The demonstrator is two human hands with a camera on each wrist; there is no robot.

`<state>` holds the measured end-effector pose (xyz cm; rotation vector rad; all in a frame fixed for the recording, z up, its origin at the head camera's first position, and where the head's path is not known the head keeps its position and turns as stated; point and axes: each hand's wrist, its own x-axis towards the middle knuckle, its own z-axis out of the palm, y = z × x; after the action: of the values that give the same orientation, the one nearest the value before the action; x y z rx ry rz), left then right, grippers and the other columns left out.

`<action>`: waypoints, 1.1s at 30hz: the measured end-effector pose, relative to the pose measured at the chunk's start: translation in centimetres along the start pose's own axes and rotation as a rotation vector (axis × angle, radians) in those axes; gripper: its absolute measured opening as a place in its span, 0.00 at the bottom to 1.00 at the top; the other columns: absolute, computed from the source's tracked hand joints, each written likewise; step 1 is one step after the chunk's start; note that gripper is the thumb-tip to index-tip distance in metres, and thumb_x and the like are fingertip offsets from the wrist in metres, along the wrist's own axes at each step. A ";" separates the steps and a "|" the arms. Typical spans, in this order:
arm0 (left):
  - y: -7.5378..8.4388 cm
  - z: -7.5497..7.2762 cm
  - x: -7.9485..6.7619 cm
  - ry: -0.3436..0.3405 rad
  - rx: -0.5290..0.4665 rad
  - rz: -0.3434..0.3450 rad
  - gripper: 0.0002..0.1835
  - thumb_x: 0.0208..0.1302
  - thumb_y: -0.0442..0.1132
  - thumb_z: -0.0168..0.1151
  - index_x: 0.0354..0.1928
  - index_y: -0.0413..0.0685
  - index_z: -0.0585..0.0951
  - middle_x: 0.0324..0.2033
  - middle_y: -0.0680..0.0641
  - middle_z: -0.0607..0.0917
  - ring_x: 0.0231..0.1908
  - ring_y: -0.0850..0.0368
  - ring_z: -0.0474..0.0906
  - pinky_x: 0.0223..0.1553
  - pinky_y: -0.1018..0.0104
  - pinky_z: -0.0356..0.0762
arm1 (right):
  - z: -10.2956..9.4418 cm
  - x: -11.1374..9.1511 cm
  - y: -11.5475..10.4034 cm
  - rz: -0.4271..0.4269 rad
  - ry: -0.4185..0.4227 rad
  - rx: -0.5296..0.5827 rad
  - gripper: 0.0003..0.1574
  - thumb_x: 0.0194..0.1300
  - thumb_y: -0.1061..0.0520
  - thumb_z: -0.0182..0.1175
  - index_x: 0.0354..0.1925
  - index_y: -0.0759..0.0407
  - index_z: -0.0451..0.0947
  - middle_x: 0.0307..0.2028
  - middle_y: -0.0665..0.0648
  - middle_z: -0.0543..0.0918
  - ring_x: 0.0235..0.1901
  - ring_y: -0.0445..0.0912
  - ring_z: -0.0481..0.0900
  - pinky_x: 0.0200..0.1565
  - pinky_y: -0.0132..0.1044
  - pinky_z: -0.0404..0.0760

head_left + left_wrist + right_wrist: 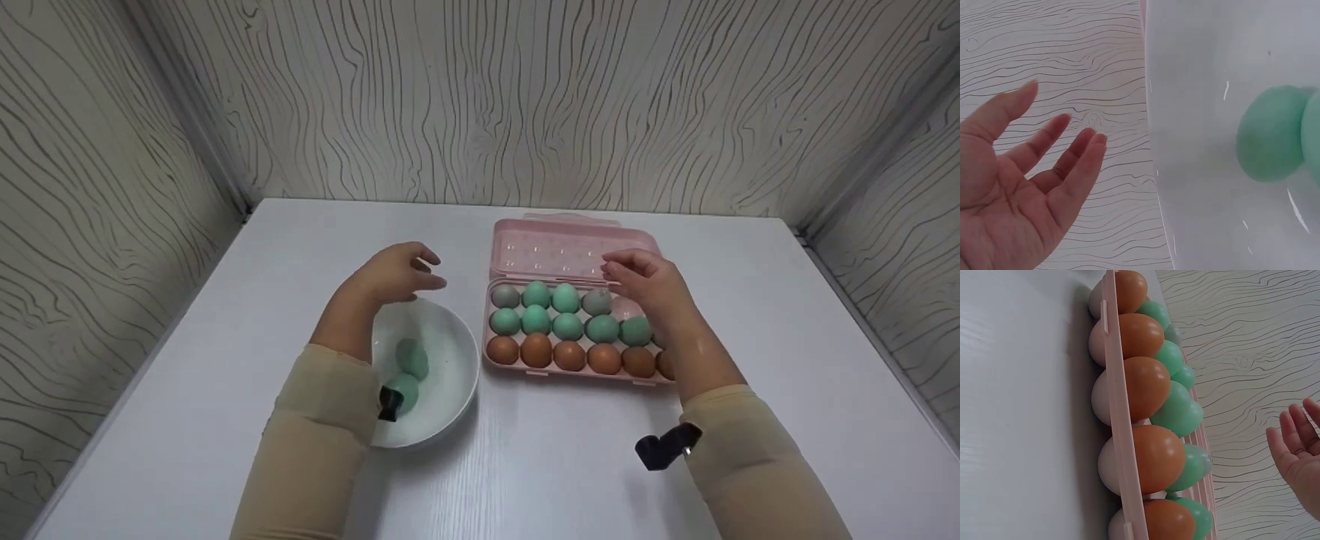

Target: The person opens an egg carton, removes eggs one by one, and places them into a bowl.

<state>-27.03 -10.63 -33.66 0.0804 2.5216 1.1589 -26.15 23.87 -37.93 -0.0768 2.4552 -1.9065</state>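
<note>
My left hand (394, 271) hovers over the far left rim of a white bowl (466, 352), its fingers loosely bent and holding nothing. Two green eggs (412, 358) lie touching in that bowl; the left wrist view shows one green egg (1270, 135) whole and the other cut off. Above the back right of a pink egg carton (555, 373) is my right hand (651, 283), with nothing in its fingers. Brown eggs (536, 350) fill the carton's front row. Behind them sit green and greyish-green eggs (568, 326), with a bare cup (626, 308) by the right hand.
The carton's pink lid (555, 247) lies folded back behind the eggs. Everything stands on a white table (540, 465), walled at the back and sides by wood-grain panels (480, 105). A black wrist camera (667, 448) sticks out from the right sleeve.
</note>
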 end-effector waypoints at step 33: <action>2.7 6.1 1.4 0.047 -0.414 0.063 0.16 0.61 0.49 0.57 0.51 0.57 0.74 0.48 0.53 0.76 0.54 0.55 0.71 0.50 0.62 0.74 | 1.2 1.8 4.3 0.079 0.062 -0.593 0.27 0.64 0.53 0.54 0.61 0.58 0.65 0.57 0.65 0.68 0.57 0.58 0.66 0.57 0.51 0.65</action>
<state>-26.47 -4.12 -35.72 0.0255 2.2773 1.6985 -27.91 23.63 -42.39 0.0669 2.9215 -1.1101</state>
